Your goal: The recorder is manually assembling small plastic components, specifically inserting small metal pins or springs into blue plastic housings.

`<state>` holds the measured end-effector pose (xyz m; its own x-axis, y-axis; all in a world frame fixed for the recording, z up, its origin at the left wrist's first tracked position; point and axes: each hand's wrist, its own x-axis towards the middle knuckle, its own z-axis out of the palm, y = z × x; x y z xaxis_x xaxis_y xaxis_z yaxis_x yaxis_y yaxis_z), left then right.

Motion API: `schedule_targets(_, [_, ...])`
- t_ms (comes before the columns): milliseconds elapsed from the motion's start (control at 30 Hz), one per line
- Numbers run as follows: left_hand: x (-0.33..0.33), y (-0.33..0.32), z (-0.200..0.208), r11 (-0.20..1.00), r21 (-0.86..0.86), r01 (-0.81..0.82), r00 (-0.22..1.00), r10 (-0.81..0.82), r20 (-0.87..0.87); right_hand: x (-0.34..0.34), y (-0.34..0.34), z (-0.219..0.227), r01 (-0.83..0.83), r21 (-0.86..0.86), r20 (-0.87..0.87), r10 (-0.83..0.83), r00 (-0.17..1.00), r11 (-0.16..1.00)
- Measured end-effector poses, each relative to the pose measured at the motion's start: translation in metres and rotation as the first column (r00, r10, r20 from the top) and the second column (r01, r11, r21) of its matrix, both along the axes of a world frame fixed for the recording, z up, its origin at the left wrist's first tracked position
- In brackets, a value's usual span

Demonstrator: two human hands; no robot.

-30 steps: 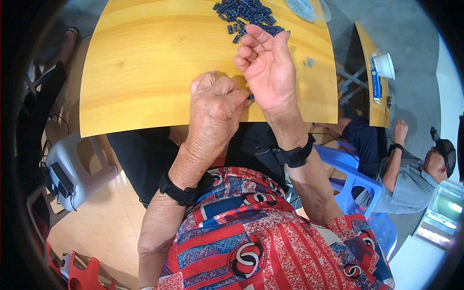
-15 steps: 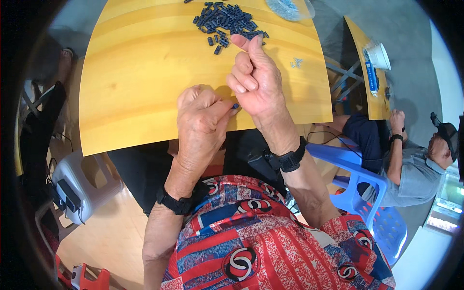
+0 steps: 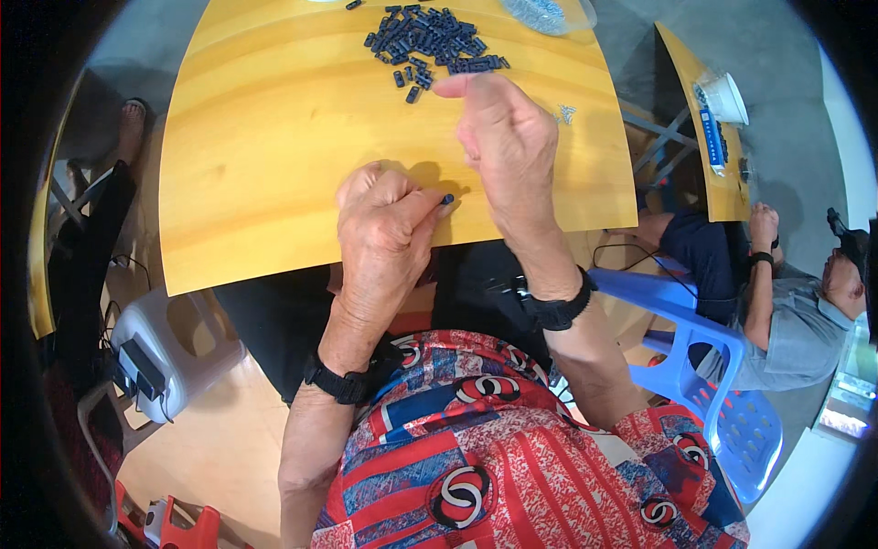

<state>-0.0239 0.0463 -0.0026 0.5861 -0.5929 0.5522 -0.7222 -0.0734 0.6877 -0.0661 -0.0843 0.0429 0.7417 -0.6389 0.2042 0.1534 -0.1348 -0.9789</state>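
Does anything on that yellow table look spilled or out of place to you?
Nothing looks damaged. The small dark parts lie in a loose heap at the far side of the wooden table, with a few strays at its near edge. The left hand pinches one small dark piece; the right hand hovers beside it.

The table (image 3: 274, 156) is smooth, glossy yellow wood; the small dark parts (image 3: 430, 41) at its far side — matt plastic; the blue chair (image 3: 704, 366) on the right — shiny plastic.

clear plastic bag (image 3: 546, 13), table's far edge
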Motion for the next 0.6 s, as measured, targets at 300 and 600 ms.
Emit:
schedule_targets(300, [0.002,0.001,-0.002,1.000,-0.010,-0.004,1.000,0.004,0.024,-0.048,-0.006,-0.005,-0.224,-0.119,-0.479,0.142,0.867,0.967])
schedule_targets(600, [0.003,0.002,-0.003,1.000,0.000,0.001,1.000,-0.001,-0.020,-0.041,-0.013,-0.010,-0.322,0.123,-0.479,0.340,0.809,0.939])
